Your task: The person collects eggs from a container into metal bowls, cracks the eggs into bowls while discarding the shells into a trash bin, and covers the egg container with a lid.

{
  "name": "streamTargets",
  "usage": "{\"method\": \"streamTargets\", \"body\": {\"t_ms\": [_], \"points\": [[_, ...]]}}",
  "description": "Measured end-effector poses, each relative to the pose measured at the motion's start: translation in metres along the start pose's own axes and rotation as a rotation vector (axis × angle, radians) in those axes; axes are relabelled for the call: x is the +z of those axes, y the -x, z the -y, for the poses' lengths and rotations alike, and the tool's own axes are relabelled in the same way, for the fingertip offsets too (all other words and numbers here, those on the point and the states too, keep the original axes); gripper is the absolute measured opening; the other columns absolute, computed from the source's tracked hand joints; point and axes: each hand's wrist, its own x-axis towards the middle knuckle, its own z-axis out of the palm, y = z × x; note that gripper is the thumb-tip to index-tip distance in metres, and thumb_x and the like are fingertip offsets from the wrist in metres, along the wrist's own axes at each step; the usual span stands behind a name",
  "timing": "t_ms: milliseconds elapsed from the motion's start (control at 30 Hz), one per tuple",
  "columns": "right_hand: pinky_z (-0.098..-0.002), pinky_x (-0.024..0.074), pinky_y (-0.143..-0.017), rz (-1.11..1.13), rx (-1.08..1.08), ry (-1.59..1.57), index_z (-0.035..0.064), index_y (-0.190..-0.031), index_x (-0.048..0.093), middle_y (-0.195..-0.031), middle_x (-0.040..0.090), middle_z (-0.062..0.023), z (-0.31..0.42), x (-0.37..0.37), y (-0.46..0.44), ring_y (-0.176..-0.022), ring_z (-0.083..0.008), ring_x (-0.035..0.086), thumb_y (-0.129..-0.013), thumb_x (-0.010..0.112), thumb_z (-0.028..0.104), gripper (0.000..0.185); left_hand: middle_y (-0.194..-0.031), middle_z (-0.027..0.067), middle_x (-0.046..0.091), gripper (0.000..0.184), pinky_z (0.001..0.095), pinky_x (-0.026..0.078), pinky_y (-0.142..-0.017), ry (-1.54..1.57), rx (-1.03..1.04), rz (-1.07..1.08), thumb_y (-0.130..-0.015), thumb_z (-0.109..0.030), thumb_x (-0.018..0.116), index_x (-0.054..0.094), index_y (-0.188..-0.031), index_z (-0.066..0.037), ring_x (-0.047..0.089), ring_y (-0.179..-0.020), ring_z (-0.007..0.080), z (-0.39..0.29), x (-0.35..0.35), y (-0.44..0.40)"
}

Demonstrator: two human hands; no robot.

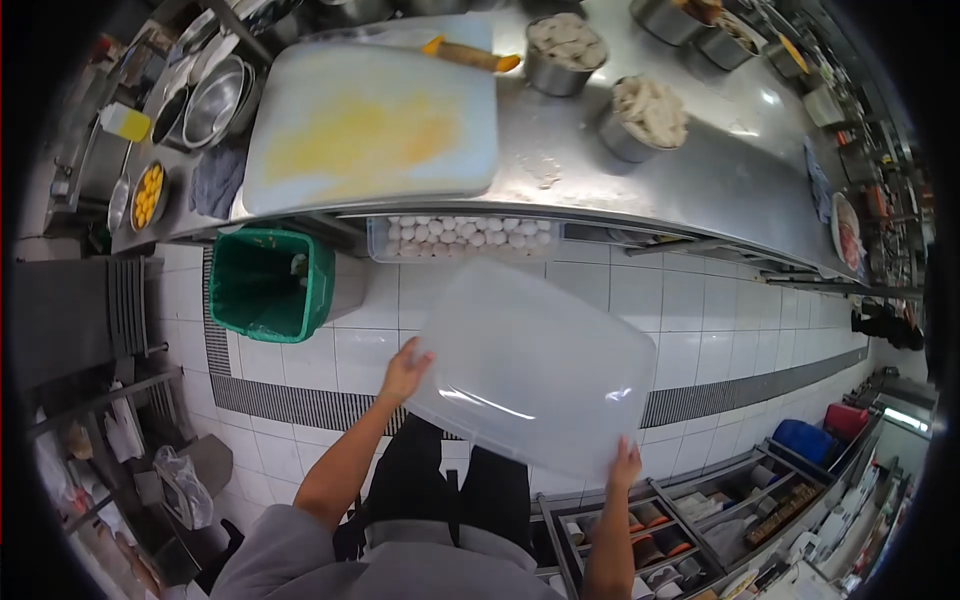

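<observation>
A large translucent plastic lid or shallow tray (535,365) is held level above the tiled floor, in front of my legs. My left hand (406,370) grips its left edge, with the thumb on top. At its lower right corner my right hand (625,465) is closed on the rim. Beyond it, a clear bin (380,240) full of white eggs sits under the steel counter (560,165). To the left of that bin stands a green-lined waste bin (322,290).
On the counter lie a stained cutting board (370,130), a yellow-ended tool (470,56), metal containers of pale food (640,130) and a bowl of yolks (148,195). A rack with compartments (700,510) stands at the lower right, shelving (100,400) at the left.
</observation>
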Motion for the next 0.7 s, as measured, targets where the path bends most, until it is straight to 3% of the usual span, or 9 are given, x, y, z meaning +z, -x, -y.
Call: {"method": "streamTargets", "body": {"t_ms": [33,100,200,333,467,600,633,667,700], "points": [[-0.0371,0.0483,-0.073,0.143,0.031,-0.059,-0.0078,-0.11,0.064,-0.087,0.068,-0.0187,0.031,0.032,-0.018,-0.078,-0.0245,0.061,-0.093,0.063,0.038,0.049,-0.13,0.0213,0.057,0.061,0.0331,0.041,-0.103,0.007,-0.004,-0.009,-0.092,-0.029,0.067,0.045,-0.136,0.007,0.056,-0.119,0.0266,0.021,-0.013,-0.01],[-0.0388,0.0486,-0.083,0.16,-0.026,0.134,-0.0088,-0.116,0.062,-0.101,0.069,-0.0233,0.049,0.112,-0.059,-0.091,-0.0301,0.065,-0.093,0.063,0.038,0.052,-0.127,0.0218,0.059,0.058,0.034,0.041,-0.104,0.035,0.045,-0.193,-0.093,-0.028,0.064,0.047,-0.135,0.008,0.055,-0.12,0.0273,0.065,-0.034,-0.032],[-0.0381,0.0447,-0.096,0.183,-0.141,-0.045,-0.0105,-0.124,0.057,-0.115,0.064,-0.0271,0.077,0.206,-0.098,-0.11,-0.0351,0.061,-0.092,0.065,0.038,0.059,-0.125,0.022,0.06,0.054,0.0341,0.041,-0.103,0.019,0.129,-0.36,-0.095,-0.027,0.062,0.048,-0.133,0.009,0.055,-0.12,0.0275,0.131,-0.05,-0.081],[-0.0381,0.0406,-0.103,0.146,-0.176,-0.077,-0.0095,-0.127,0.055,-0.128,0.057,-0.028,0.104,0.289,-0.132,-0.123,-0.0362,0.053,-0.09,0.067,0.04,0.063,-0.129,0.024,0.057,0.055,0.0348,0.04,-0.104,0.074,0.097,-0.417,-0.095,-0.028,0.061,0.047,-0.133,0.01,0.055,-0.12,0.0282,0.123,-0.058,-0.125],[-0.0379,0.0435,-0.098,0.104,-0.318,-0.153,-0.0073,-0.127,0.057,-0.123,0.06,-0.0255,0.135,0.342,-0.172,-0.114,-0.033,0.057,-0.088,0.068,0.041,0.063,-0.123,0.0231,0.06,0.051,0.0363,0.043,-0.099,-0.037,0.098,-0.543,-0.095,-0.028,0.061,0.051,-0.13,0.008,0.057,-0.116,0.0291,0.118,-0.062,-0.176],[-0.0352,0.0453,-0.089,0.104,-0.288,-0.132,-0.0026,-0.126,0.06,-0.114,0.062,-0.019,0.189,0.372,-0.207,-0.093,-0.0241,0.057,-0.085,0.072,0.042,0.062,-0.106,0.0194,0.061,0.043,0.0389,0.046,-0.087,-0.363,0.283,-0.64,-0.093,-0.032,0.065,0.06,-0.12,0.002,0.058,-0.101,0.034,0.099,-0.086,-0.252],[-0.0345,0.0453,-0.086,0.089,-0.31,-0.239,-0.0001,-0.126,0.061,-0.113,0.061,-0.0167,0.193,0.382,-0.22,-0.088,-0.0218,0.055,-0.084,0.074,0.042,0.061,-0.111,0.0195,0.06,0.047,0.0385,0.046,-0.089,-0.209,0.324,-0.656,-0.09,-0.035,0.068,0.06,-0.121,0.0,0.058,-0.104,0.0329,0.102,-0.094,-0.278],[-0.0341,0.0448,-0.089,0.088,-0.333,-0.36,0.0112,-0.127,0.063,-0.12,0.06,-0.0131,0.192,0.395,-0.234,-0.098,-0.0251,0.055,-0.08,0.077,0.043,0.059,-0.116,0.0196,0.059,0.052,0.0382,0.045,-0.091,-0.055,0.361,-0.67,-0.088,-0.038,0.07,0.06,-0.122,-0.001,0.057,-0.107,0.0317,0.115,-0.102,-0.309],[-0.0341,0.0448,-0.089,0.089,-0.333,-0.358,0.0112,-0.127,0.063,-0.12,0.06,-0.0131,0.192,0.398,-0.237,-0.098,-0.0251,0.055,-0.08,0.077,0.043,0.059,-0.116,0.0196,0.059,0.052,0.0382,0.045,-0.091,-0.054,0.359,-0.67,-0.088,-0.038,0.07,0.06,-0.122,-0.001,0.057,-0.107,0.0317,0.117,-0.101,-0.312]]}}
